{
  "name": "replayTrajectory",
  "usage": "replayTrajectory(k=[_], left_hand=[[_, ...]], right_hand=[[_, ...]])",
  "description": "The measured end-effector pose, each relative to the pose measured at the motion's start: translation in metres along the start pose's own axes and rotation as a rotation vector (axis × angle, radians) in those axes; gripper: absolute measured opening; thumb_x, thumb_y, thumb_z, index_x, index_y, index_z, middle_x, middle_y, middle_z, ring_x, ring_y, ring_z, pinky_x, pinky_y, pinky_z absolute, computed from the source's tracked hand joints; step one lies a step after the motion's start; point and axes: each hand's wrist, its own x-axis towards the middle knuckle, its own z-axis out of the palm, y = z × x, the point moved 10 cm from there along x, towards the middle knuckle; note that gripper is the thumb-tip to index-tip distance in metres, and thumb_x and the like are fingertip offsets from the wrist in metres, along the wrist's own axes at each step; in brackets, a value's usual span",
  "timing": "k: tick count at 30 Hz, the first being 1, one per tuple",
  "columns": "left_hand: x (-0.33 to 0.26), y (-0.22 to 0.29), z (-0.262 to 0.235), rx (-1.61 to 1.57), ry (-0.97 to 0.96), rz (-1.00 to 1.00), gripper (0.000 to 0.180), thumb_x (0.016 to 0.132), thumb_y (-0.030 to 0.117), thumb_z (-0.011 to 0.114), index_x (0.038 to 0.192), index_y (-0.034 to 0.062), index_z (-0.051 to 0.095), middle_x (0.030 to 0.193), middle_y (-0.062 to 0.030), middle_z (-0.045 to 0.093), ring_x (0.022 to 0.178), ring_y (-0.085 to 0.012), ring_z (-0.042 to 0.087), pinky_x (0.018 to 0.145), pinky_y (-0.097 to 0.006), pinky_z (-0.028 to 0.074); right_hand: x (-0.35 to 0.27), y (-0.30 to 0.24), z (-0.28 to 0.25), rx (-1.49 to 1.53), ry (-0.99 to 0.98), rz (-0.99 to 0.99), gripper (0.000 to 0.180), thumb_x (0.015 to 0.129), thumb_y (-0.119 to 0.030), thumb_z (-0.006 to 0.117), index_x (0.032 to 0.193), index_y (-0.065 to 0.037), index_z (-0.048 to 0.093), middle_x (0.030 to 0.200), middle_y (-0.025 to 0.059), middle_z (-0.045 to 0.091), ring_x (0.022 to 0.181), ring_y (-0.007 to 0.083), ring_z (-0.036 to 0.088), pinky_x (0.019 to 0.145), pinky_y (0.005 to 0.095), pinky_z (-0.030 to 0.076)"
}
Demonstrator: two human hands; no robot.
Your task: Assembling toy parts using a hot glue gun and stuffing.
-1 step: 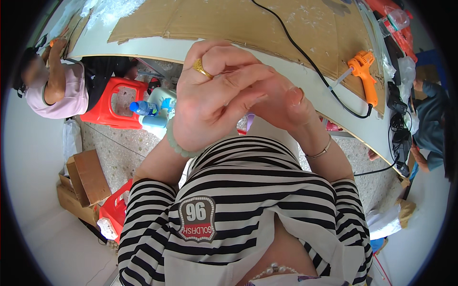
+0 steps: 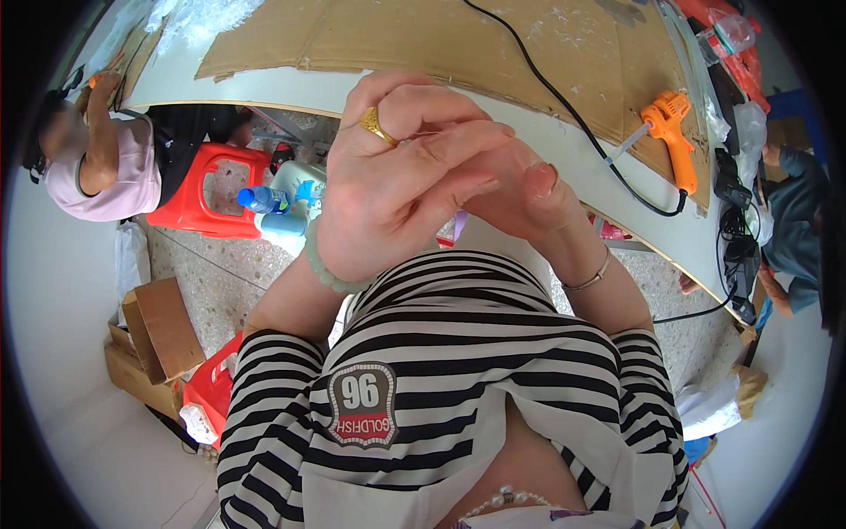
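Observation:
In front of my chest, my left hand [image 2: 388,189] and my right hand [image 2: 520,185] are brought together, touching at the fingers. The left one wears a gold ring [image 2: 377,126] and a pale green bead bracelet [image 2: 326,264]; its fingers are bent and closed in toward the right palm. My right hand has its fingers curled behind the left ones, its thumb raised. A thin bangle [image 2: 589,271] circles the right wrist. Whatever lies between the fingers, if anything, is hidden. Beyond them, cardboard [image 2: 423,44] covers the white table [image 2: 238,88].
On the table's right lies an orange glue gun [image 2: 674,141] with a black cord [image 2: 564,101]. Shredded clear plastic [image 2: 198,31] is at the far left. A red stool [image 2: 207,194], a blue-capped bottle [image 2: 264,200] and cardboard boxes [image 2: 163,326] stand left. People sit at both sides.

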Motion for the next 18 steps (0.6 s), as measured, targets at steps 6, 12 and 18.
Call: replayTrajectory(k=[6,12,18], left_hand=[[0.006,0.007,0.008,-0.077,-0.039,0.078,0.029,0.065,0.013,0.068,0.093,0.0047,0.067,0.093,-0.0082,0.061,0.090,-0.0283,0.054,0.087,-0.043,0.041],[0.002,0.008,0.007,-0.021,-0.023,0.116,0.021,0.064,0.012,0.069,0.084,0.0052,0.067,0.084,-0.0072,0.062,0.085,-0.0287,0.056,0.090,-0.046,0.040],[0.006,-0.004,0.018,-0.250,-0.100,0.015,0.018,0.064,0.012,0.071,0.078,0.0042,0.063,0.080,-0.0082,0.059,0.082,-0.0275,0.056,0.090,-0.048,0.041]], right_hand=[[-0.006,0.016,-0.006,0.027,0.009,0.044,0.097,0.069,-0.061,0.069,0.135,-0.001,0.031,0.128,0.0106,0.043,0.119,0.0219,0.043,0.097,0.0397,0.040],[-0.008,0.026,-0.010,0.100,0.041,0.135,0.099,0.066,-0.058,0.073,0.133,0.001,0.031,0.125,0.0102,0.044,0.118,0.0209,0.045,0.097,0.0400,0.039],[-0.012,0.033,-0.009,0.151,0.006,0.207,0.107,0.060,-0.059,0.077,0.133,0.002,0.029,0.124,0.0100,0.045,0.118,0.0206,0.045,0.098,0.0373,0.039]])
